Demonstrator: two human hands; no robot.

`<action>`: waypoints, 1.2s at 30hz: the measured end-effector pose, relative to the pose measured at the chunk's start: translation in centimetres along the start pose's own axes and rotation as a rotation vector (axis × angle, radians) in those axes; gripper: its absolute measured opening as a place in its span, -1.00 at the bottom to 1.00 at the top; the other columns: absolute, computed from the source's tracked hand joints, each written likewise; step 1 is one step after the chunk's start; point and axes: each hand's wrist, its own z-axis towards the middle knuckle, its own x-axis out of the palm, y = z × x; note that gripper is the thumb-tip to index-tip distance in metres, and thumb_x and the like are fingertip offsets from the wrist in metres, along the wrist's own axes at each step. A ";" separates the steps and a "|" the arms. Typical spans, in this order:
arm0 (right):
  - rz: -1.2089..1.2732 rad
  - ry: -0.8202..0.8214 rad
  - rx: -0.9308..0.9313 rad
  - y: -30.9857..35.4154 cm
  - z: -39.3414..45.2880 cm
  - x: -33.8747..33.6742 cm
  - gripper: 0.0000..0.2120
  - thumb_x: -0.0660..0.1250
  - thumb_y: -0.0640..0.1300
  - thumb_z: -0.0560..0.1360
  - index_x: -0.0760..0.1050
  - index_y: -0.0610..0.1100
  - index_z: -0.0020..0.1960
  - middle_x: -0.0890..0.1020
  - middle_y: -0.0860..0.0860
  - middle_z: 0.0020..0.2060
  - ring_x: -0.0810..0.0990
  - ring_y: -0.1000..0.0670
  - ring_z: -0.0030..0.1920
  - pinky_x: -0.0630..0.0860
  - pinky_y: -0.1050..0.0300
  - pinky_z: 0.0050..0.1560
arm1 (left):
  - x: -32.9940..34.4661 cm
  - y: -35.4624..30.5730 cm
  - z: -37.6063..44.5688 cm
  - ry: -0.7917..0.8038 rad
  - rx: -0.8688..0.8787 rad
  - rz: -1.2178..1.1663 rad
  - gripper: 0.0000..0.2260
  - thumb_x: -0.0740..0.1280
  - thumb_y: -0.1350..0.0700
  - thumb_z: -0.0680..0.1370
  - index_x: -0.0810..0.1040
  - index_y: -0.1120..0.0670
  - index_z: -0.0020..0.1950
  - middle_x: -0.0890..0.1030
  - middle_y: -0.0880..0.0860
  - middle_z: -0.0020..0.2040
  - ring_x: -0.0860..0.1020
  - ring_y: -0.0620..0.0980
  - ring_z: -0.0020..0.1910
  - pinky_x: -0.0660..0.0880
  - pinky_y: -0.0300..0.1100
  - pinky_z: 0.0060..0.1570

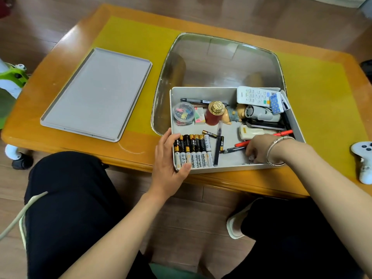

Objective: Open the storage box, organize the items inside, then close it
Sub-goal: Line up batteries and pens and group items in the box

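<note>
Sorting step, storage box [229,91] open on the worktop [60,109]
Right hand [259,149] curled over small items at the box's near right corner, its hold not discernible; left hand [169,156] gripped the near left wall beside the aligned batteries [192,151]. Pens [217,147] loose mid-box. Lid [96,93] lay apart, left. Next, by judgement: pens gathered, then lid refitted
</note>
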 end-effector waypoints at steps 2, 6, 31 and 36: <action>0.008 -0.009 -0.022 0.1 -0.2 -0.1 -0.72 0.28 -0.29 0.46 0.62 -0.01 0.04 0.61 0.03 -0.12 0.53 -0.01 -0.13 0.42 0.28 -0.13 | 0.0 -0.1 0.0 -0.001 -0.002 -0.001 -0.38 0.07 -0.40 0.49 0.20 -0.06 0.41 0.28 0.12 0.44 0.30 0.04 0.38 0.32 -0.08 0.27; 0.042 -0.019 -0.067 0.7 -0.4 -0.6 -0.76 0.33 -0.30 0.43 0.64 -0.06 -0.01 0.66 0.04 -0.16 0.60 0.02 -0.12 0.46 0.30 -0.07 | -0.1 -0.1 0.0 0.002 -0.006 -0.011 -0.39 0.07 -0.41 0.48 0.21 -0.09 0.40 0.28 0.12 0.44 0.30 0.03 0.37 0.29 -0.20 0.25; 0.688 -0.358 -0.072 4.8 2.1 -1.0 -0.83 0.38 -0.14 0.42 0.51 -0.18 -0.32 0.63 -0.11 -0.48 0.48 0.15 -0.65 0.31 0.42 -0.62 | 0.1 0.0 0.1 0.000 -0.006 0.000 -0.38 0.06 -0.42 0.48 0.21 -0.08 0.40 0.28 0.14 0.44 0.29 0.01 0.37 0.26 -0.23 0.26; 0.792 -0.339 -0.054 5.0 2.6 -1.0 -0.77 0.48 -0.06 0.41 0.56 -0.21 -0.25 0.66 -0.09 -0.43 0.52 0.11 -0.61 0.38 0.39 -0.60 | -0.1 -0.1 0.1 0.007 -0.008 0.000 -0.38 0.06 -0.43 0.47 0.20 -0.08 0.39 0.28 0.15 0.43 0.30 0.03 0.36 0.26 -0.21 0.24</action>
